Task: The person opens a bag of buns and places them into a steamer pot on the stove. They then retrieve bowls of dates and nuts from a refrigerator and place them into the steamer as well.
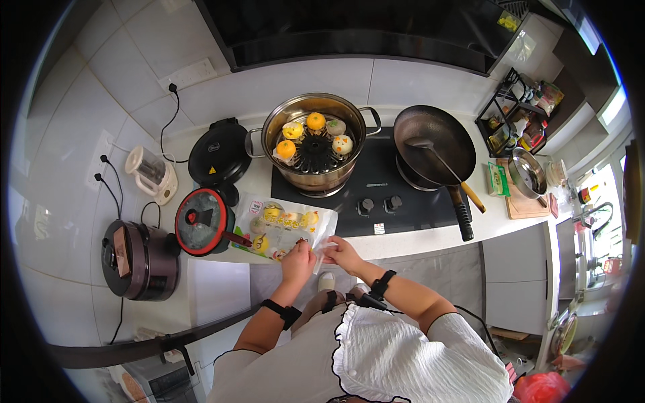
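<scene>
A printed plastic bag of cartoon-shaped buns lies at the counter's front edge, left of the hob. My left hand grips the bag's lower right part with fingers curled. At its right end, my right hand pinches the clear plastic edge. Above them, a two-handled steel steamer pot stands uncovered on the left burner. Several buns sit around its dark perforated centre: two orange ones, a yellow one, a white one with orange marks and a pale one with green.
A wok with a wooden-handled spatula rests on the right burner, its handle overhanging the hob's front. A red-rimmed lidded pan stands beside the bag. A black electric griddle, blender and purple cooker are leftward; a spice rack is right.
</scene>
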